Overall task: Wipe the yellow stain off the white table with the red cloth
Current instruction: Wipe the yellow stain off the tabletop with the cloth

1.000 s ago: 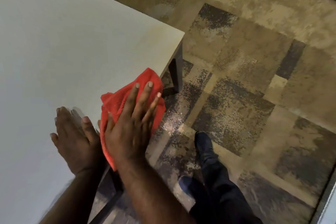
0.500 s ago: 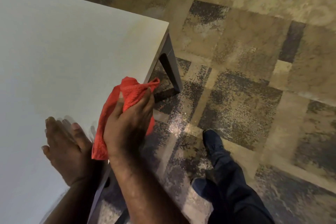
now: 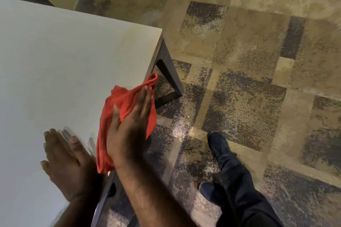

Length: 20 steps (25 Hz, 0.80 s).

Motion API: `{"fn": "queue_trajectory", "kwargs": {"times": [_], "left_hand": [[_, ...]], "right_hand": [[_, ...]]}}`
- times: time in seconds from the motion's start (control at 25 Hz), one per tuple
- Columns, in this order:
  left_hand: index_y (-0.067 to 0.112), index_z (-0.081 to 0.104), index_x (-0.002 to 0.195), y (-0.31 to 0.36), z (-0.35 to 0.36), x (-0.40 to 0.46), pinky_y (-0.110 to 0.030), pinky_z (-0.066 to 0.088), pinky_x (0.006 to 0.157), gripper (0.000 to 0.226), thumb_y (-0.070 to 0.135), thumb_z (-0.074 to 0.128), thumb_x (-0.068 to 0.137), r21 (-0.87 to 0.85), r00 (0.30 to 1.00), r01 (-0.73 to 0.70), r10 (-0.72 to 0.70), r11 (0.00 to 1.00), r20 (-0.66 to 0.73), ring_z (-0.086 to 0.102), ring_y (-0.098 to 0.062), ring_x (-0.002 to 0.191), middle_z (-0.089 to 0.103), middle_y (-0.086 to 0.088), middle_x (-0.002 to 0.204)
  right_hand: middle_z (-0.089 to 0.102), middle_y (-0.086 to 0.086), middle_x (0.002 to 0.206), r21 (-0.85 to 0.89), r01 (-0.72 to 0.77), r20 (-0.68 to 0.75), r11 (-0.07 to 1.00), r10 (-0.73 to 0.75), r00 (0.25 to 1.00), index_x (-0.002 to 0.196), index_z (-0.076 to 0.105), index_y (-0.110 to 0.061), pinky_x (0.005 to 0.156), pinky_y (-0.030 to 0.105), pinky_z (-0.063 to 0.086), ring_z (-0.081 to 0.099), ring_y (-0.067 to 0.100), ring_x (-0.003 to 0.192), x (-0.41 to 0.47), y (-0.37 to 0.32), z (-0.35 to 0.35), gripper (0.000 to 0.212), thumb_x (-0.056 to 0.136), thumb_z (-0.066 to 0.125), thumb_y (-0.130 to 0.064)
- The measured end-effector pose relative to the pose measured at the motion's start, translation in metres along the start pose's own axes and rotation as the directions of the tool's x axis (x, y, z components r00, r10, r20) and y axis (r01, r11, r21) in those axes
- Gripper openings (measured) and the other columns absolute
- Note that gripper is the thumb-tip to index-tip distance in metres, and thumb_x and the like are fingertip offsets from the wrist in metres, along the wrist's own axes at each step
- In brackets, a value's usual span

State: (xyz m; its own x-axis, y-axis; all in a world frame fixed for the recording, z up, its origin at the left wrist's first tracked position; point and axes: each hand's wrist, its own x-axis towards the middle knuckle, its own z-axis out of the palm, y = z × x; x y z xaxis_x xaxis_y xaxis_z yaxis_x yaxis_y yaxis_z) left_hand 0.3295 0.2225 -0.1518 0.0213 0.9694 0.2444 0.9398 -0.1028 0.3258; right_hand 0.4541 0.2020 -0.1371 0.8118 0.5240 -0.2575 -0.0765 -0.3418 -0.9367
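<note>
While the left hand point(image 3: 69, 164) lies flat and open on the white table point(image 3: 55, 72), palm down with its fingers spread a little, the right hand point(image 3: 129, 129) has the red cloth point(image 3: 127, 103) bunched under it at the table's right edge. The right hand's fingers are stretched nearly straight over the fabric and its thumb is tucked into the folds, so the cloth is pinched between thumb and palm (more a press than a fist). Part of the cloth hangs past the edge over the floor, one twisted corner reaching toward the dark table leg point(image 3: 169, 72) at the far right corner, and a longer fold trails back beside the wrist, just next to the left hand's thumb. Whether the cloth actually touches the tabletop beneath the hand cannot be told.

Toward the far right corner of the table, the surface carries a faint yellowish-brown tint point(image 3: 140, 42), strongest along the edge and fading inward; the cloth sits nearer than that patch, apart from it. Below the table, on the patterned brown and grey carpet point(image 3: 258, 79), stand two dark shoes point(image 3: 217, 143) and a dark trouser leg point(image 3: 243, 193).
</note>
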Motion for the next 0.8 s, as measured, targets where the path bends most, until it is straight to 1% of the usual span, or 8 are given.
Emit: {"fn": "queue_trajectory", "kwargs": {"times": [0.12, 0.2, 0.28, 0.44, 0.56, 0.64, 0.68, 0.8], "left_hand": [[0.017, 0.025, 0.149, 0.0, 0.002, 0.0, -0.062, 0.023, 0.112, 0.057, 0.048, 0.022, 0.102, 0.008, 1.0, -0.012, 0.012, 1.0, 0.005, 0.035, -0.04, 0.138, 0.038, -0.014, 0.154], [0.017, 0.025, 0.149, -0.001, 0.003, 0.002, -0.062, 0.024, 0.111, 0.053, 0.044, 0.025, 0.103, 0.019, 1.0, -0.02, 0.019, 1.0, 0.018, 0.037, -0.04, 0.137, 0.039, -0.014, 0.153], [0.015, 0.025, 0.148, -0.004, 0.003, 0.001, -0.06, 0.024, 0.112, 0.051, 0.039, 0.03, 0.104, 0.031, 0.999, -0.03, 0.029, 0.999, 0.022, 0.037, -0.039, 0.138, 0.039, -0.016, 0.153], [0.01, 0.027, 0.149, -0.002, 0.002, 0.001, -0.057, 0.02, 0.113, 0.059, 0.045, 0.024, 0.102, 0.0, 0.999, -0.039, 0.039, 0.999, 0.036, 0.033, -0.038, 0.141, 0.034, -0.017, 0.155], [0.009, 0.027, 0.149, -0.001, 0.003, -0.001, -0.057, 0.025, 0.109, 0.055, 0.035, 0.037, 0.101, 0.04, 0.998, -0.064, 0.063, 0.997, 0.024, 0.036, -0.042, 0.136, 0.035, -0.02, 0.153], [0.01, 0.026, 0.15, -0.002, 0.003, 0.0, -0.055, 0.025, 0.109, 0.055, 0.026, 0.046, 0.101, 0.072, 0.996, -0.088, 0.086, 0.994, 0.03, 0.035, -0.041, 0.137, 0.034, -0.019, 0.154], [0.01, 0.026, 0.15, -0.004, 0.003, 0.0, -0.054, 0.025, 0.109, 0.055, 0.024, 0.048, 0.101, 0.073, 0.996, -0.08, 0.078, 0.994, 0.036, 0.035, -0.04, 0.138, 0.034, -0.019, 0.154], [0.01, 0.027, 0.15, 0.004, 0.0, -0.002, -0.057, 0.026, 0.109, 0.054, 0.024, 0.046, 0.101, 0.031, 0.996, -0.083, 0.082, 0.996, 0.044, 0.036, -0.043, 0.136, 0.035, -0.02, 0.153]], "right_hand": [[0.01, 0.007, 0.165, 0.091, -0.071, -0.042, 0.993, 0.075, 0.996, 0.155, 0.014, -0.008, 0.122, 0.041, 0.019, 0.006, 0.018, 0.152, 0.056, -0.014, -0.007, 0.07, 0.1, 0.044, -0.041], [0.01, 0.007, 0.165, 0.111, -0.071, -0.059, 0.991, 0.078, 0.995, 0.155, 0.014, -0.01, 0.122, 0.041, 0.019, 0.006, 0.018, 0.152, 0.079, -0.018, -0.009, 0.07, 0.1, 0.046, -0.039], [0.009, 0.005, 0.165, 0.107, -0.056, -0.071, 0.993, 0.064, 0.995, 0.155, 0.015, -0.01, 0.122, 0.039, 0.017, 0.006, 0.015, 0.152, 0.065, -0.014, -0.005, 0.07, 0.1, 0.046, -0.04], [0.009, 0.001, 0.165, 0.088, -0.063, -0.045, 0.994, 0.067, 0.997, 0.155, 0.014, -0.012, 0.121, 0.036, 0.019, 0.009, 0.011, 0.151, 0.018, -0.01, 0.0, 0.072, 0.098, 0.043, -0.045], [0.016, 0.009, 0.163, 0.152, -0.127, -0.062, 0.98, 0.137, 0.989, 0.154, 0.017, -0.006, 0.12, 0.04, 0.022, 0.016, 0.019, 0.15, 0.064, -0.021, -0.005, 0.07, 0.1, 0.047, -0.039], [0.016, 0.009, 0.163, 0.157, -0.137, -0.09, 0.978, 0.152, 0.984, 0.154, 0.017, -0.007, 0.12, 0.042, 0.024, 0.017, 0.021, 0.15, 0.096, -0.028, -0.011, 0.07, 0.1, 0.047, -0.039], [0.016, 0.008, 0.163, 0.154, -0.122, -0.097, 0.981, 0.138, 0.986, 0.154, 0.016, -0.008, 0.12, 0.042, 0.024, 0.017, 0.021, 0.15, 0.097, -0.027, -0.009, 0.07, 0.1, 0.047, -0.039], [0.013, 0.003, 0.164, 0.142, -0.052, -0.101, 0.988, 0.067, 0.993, 0.155, 0.014, -0.013, 0.119, 0.042, 0.026, 0.015, 0.017, 0.151, 0.055, -0.016, -0.004, 0.07, 0.099, 0.048, -0.038]]}}
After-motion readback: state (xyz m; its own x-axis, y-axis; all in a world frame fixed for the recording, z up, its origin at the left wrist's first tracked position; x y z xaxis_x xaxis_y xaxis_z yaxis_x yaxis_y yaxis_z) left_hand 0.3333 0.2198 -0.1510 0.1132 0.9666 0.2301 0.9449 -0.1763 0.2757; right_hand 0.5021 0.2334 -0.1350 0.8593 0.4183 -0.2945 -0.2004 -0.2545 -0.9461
